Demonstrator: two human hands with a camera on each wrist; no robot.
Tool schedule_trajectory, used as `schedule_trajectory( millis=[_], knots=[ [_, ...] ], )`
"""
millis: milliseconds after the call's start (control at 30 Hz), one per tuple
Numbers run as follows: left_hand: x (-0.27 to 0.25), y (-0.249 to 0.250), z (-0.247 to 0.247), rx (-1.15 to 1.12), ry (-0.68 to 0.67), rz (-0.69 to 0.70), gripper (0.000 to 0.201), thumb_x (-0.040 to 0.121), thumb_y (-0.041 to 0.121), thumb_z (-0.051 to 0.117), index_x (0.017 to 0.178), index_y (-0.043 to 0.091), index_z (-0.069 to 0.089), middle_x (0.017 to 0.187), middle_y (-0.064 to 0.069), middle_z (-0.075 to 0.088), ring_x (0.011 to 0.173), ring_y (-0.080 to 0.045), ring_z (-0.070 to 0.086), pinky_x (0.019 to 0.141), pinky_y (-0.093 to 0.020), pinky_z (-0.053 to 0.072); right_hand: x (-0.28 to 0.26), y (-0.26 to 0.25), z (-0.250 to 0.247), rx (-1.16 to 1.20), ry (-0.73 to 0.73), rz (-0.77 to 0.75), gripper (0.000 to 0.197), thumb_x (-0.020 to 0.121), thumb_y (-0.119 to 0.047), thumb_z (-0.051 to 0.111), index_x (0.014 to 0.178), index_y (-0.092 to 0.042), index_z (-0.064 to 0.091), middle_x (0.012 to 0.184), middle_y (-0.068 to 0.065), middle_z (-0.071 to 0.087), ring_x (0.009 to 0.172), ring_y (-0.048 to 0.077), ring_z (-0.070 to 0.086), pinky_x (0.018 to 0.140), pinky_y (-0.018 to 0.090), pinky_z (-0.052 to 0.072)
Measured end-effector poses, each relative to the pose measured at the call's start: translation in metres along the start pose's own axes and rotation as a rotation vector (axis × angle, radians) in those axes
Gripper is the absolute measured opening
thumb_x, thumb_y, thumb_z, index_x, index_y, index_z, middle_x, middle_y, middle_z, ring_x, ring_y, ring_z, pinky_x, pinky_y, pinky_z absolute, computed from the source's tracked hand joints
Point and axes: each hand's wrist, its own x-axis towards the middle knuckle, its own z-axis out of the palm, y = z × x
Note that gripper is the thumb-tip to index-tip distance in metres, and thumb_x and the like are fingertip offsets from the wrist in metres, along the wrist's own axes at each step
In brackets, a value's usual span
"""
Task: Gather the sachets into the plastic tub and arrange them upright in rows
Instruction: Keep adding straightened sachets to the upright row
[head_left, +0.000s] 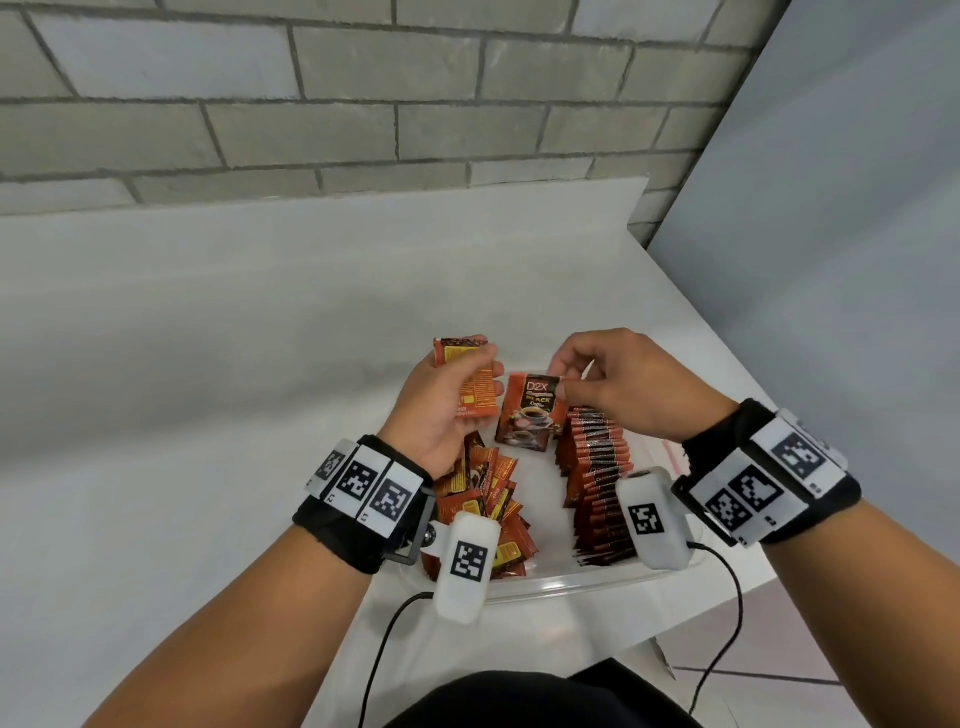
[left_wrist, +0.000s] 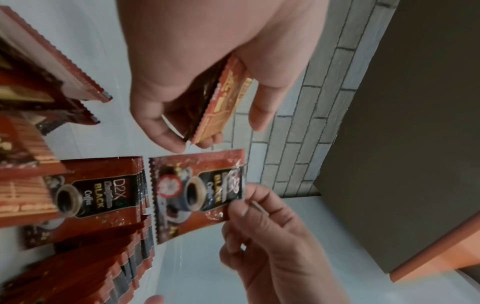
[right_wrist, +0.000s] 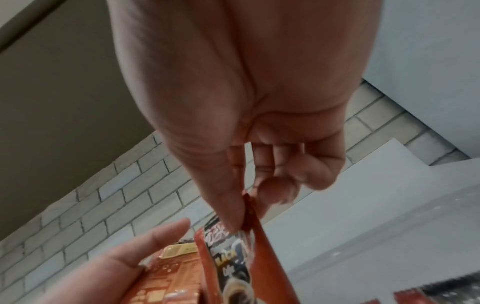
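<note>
while left fingers (head_left: 488, 376) clutch a stack (head_left: 470, 384), right fingers (head_left: 563, 387) pinch one sachet's (head_left: 527, 415) top corner.

The left hand (left_wrist: 207, 67) grips a small stack of sachets (left_wrist: 221, 100), its fingers (left_wrist: 161, 131) curled round the edges. Just below those fingers, the right hand (left_wrist: 272, 236) pinches one sachet (left_wrist: 192, 197) by a corner, face showing "BLACK Coffee". Beside that sachet, apart from either hand, stand rows of sachets (left_wrist: 103, 195) on the white surface (left_wrist: 194, 267).
</note>
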Motion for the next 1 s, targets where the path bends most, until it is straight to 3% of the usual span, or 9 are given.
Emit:
schedule_trajectory(
  millis=[100,267,333,567,767,933,1000],
  knots=[
    [0.002,0.002,-0.006,-0.004,0.071,0.007,0.007,0.09,0.018,0.061,0.097,0.018,0.06,0.082,-0.002,0.065,0.073,-0.016,0.061,0.068,-0.034,0.048,0.003,0.005,0.004,-0.092,-0.062,0.035,0.011,0.085,-0.011,0.067,0.088,-0.022,0.065,0.079,-0.007,0.063,0.059,-0.01,0.053,0.054,0.003,0.037],
    [0.002,0.003,-0.007,-0.009,0.084,-0.007,0.008,0.09,0.016,0.06,0.098,0.016,0.059,0.084,-0.004,0.066,0.073,-0.016,0.061,0.066,-0.033,0.048,0.017,0.011,0.023,-0.307,-0.164,0.065,0.01,0.083,-0.011,0.066,0.085,-0.02,0.061,0.075,-0.008,0.059,0.072,0.012,0.057,0.059,0.016,0.039],
    [0.002,0.003,-0.007,-0.01,0.076,-0.013,0.007,0.09,0.016,0.06,0.097,0.016,0.059,0.084,-0.003,0.066,0.073,-0.016,0.062,0.066,-0.033,0.048,0.022,0.01,0.029,-0.401,-0.197,0.068,0.01,0.083,-0.01,0.065,0.086,-0.019,0.062,0.073,-0.009,0.055,0.074,0.014,0.056,0.064,0.021,0.04],
    [0.002,0.003,-0.01,-0.001,0.072,-0.027,0.007,0.09,0.018,0.061,0.097,0.017,0.06,0.085,-0.002,0.067,0.074,-0.016,0.063,0.067,-0.032,0.048,0.035,0.008,0.045,-0.607,-0.258,0.08,0.017,0.079,-0.019,0.073,0.094,-0.016,0.064,0.094,0.005,0.061,0.084,0.023,0.059,0.064,0.028,0.043],
    [0.002,0.003,-0.011,-0.007,0.075,-0.037,0.007,0.09,0.018,0.061,0.097,0.016,0.059,0.084,-0.002,0.068,0.073,-0.015,0.063,0.067,-0.032,0.048,0.034,0.007,0.049,-0.691,-0.241,0.079,0.014,0.081,-0.018,0.069,0.094,-0.013,0.064,0.095,0.008,0.063,0.079,0.024,0.057,0.062,0.028,0.043],
    [0.003,0.003,-0.011,0.0,0.077,-0.042,0.007,0.09,0.018,0.06,0.097,0.016,0.06,0.083,-0.001,0.068,0.072,-0.014,0.063,0.067,-0.032,0.049,0.034,0.007,0.05,-0.761,-0.253,0.064,0.009,0.084,-0.015,0.063,0.093,-0.012,0.062,0.093,0.007,0.061,0.075,0.024,0.055,0.05,0.024,0.032],
    [0.003,0.003,-0.011,0.002,0.076,-0.041,0.007,0.09,0.018,0.06,0.097,0.016,0.06,0.083,-0.001,0.068,0.073,-0.015,0.063,0.067,-0.032,0.049,0.032,0.005,0.049,-0.798,-0.243,0.054,0.01,0.087,-0.012,0.058,0.097,-0.01,0.061,0.096,0.009,0.06,0.074,0.024,0.052,0.055,0.026,0.036]
  ],
)
